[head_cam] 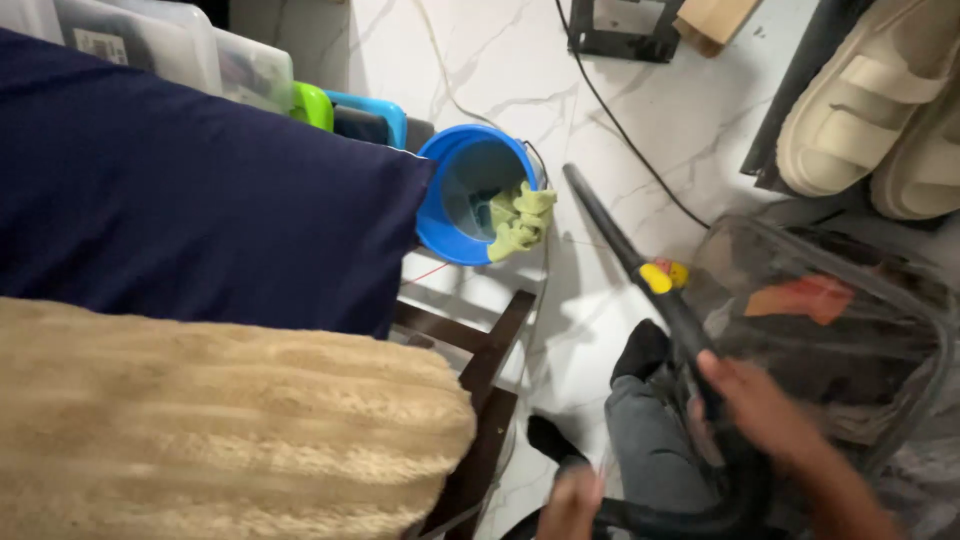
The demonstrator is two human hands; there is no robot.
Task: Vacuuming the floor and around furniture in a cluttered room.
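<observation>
Right hand [762, 400] grips the black vacuum wand [640, 270] – left hand [572, 502], blurred, seemingly closed on its hose [670, 518]

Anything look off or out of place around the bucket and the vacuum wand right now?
One thing: a yellow-green cloth hangs over the rim of the blue bucket, half in and half out. A black cable trails loose across the floor. The right hand grips the black wand; nothing looks spilled or broken.
</observation>
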